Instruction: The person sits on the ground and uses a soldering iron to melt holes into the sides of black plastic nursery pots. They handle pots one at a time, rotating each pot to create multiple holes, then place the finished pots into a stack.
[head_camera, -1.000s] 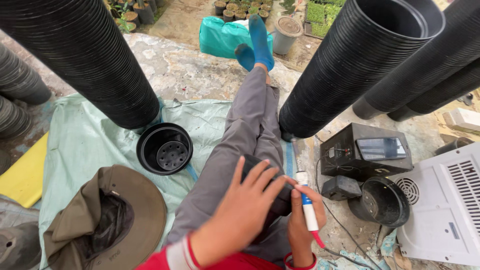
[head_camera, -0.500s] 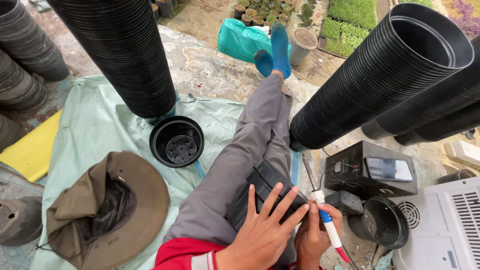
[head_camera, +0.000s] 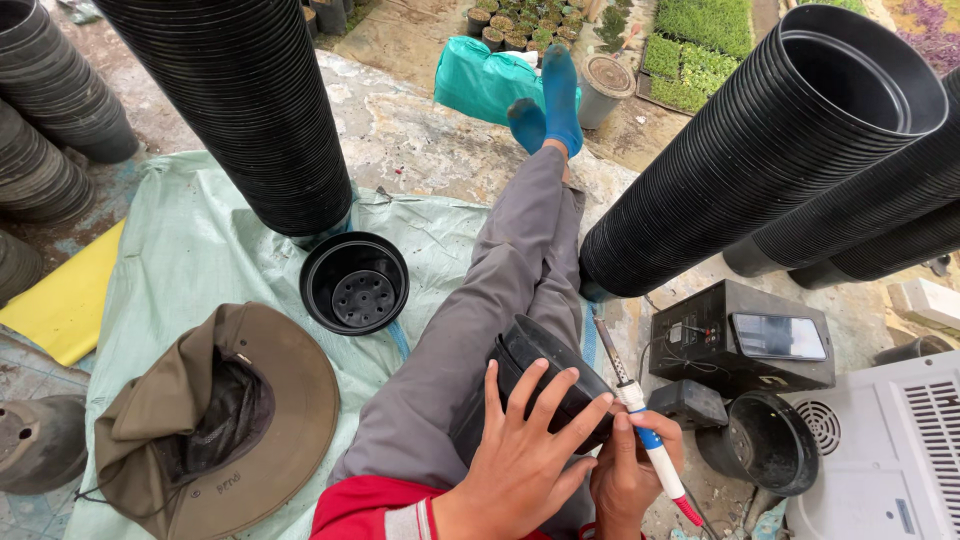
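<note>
Setting: outdoors on rough concrete ground (head_camera: 420, 130), a pale green tarp (head_camera: 190, 260) spread over it, seedling trays at the far edge.
Stacks: long columns of nested black pots lean in from both sides, the left stack (head_camera: 250, 110) and the right stack (head_camera: 760, 150).
Left hand: the left hand (head_camera: 525, 450) is spread flat, fingers wide, pressing on a black pot (head_camera: 540, 370) that lies tipped on the person's lap, near the tarp's right edge.
Right hand: the right hand (head_camera: 625, 470) is closed around a soldering iron (head_camera: 640, 430) with a blue and white grip, tip up beside the pot.
Nearby: a loose pot (head_camera: 355, 283) sits upright on the tarp; a brown hat (head_camera: 220, 420) lies near its front edge.
Risk: that tip is close to the left fingers, so a slip could burn skin, I'd say; the leaning stacks could also topple.
Packages: a teal bag (head_camera: 480, 80) beyond the feet; a black box (head_camera: 740, 345) with a flat screen-like panel at right; a yellow sheet (head_camera: 65, 300) at the tarp's left edge.
</note>
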